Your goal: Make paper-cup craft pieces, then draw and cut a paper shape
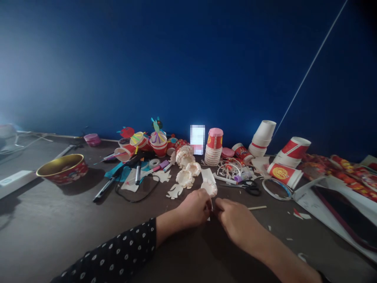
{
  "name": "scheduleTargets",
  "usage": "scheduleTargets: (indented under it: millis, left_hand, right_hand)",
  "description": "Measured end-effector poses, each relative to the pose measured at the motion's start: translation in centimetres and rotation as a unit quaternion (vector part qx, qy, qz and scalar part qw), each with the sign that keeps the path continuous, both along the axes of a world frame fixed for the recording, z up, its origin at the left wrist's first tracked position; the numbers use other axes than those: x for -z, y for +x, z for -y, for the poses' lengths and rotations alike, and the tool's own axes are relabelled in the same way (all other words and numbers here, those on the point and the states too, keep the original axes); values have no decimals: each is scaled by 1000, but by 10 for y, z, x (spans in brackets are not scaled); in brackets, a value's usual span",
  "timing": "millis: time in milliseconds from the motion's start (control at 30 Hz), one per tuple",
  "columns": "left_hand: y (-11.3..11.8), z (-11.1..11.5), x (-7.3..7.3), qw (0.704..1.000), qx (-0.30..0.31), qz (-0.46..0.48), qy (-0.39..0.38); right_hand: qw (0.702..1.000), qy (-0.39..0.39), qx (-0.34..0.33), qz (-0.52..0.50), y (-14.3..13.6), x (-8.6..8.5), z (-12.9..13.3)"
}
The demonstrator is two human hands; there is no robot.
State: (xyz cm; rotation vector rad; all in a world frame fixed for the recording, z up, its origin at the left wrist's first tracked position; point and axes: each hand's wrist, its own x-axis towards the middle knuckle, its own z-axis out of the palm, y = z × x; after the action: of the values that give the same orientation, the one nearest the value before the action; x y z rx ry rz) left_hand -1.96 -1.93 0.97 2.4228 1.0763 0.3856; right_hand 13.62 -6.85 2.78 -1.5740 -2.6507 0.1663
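Observation:
My left hand (194,207) is closed, its fingers wrapped around a white cut paper piece that pokes out below and between the hands. Close beside it, my right hand (234,220) is closed too, thumb and forefinger pinched at the same spot; whether it grips the paper is hidden. Just beyond my left fingers lies a round white paper cup piece (209,188) with a notched rim. More of these scalloped cup pieces (185,177) trail away behind it. Black-handled scissors (252,188) rest beyond my right hand.
A red bowl with a gold rim (63,173) stands at left. Cups with paper figures (159,145), stacked paper cups (214,147) and leaning cup stacks (262,139) line the blue wall. A phone (347,216) lies in a white tray (309,192) at right. Markers (138,173) lie left of centre.

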Motion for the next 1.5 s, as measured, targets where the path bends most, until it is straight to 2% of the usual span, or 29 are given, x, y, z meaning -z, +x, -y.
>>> scheduleTargets:
  millis: [300,733,867,1000,1167,1333,1500]
  left_hand:
    - [-4,-4,-6,999,15,26,-29]
    - [-3,-8,1,999,8,50,-16]
    - [-2,-5,0,999,22,32,-7]
    - [-1,-5,6,1000,12,16,15]
    - [1,-7,14,999,-1,20,36]
    - [3,-7,12,999,-2,13,29]
    - [3,-5,7,1000,-6,6,22]
  right_hand:
    - [1000,3,2,11,-3,-4,2]
    - [994,45,-35,97,-6,2,-1]
    - [993,69,-39,92,-6,7,-1]
    - [992,70,-40,96,-7,10,2]
    - [993,78,5,93,-3,6,8]
    - [996,58,-12,61,0,2,11]
    - [990,105,-30,84,-3,8,11]
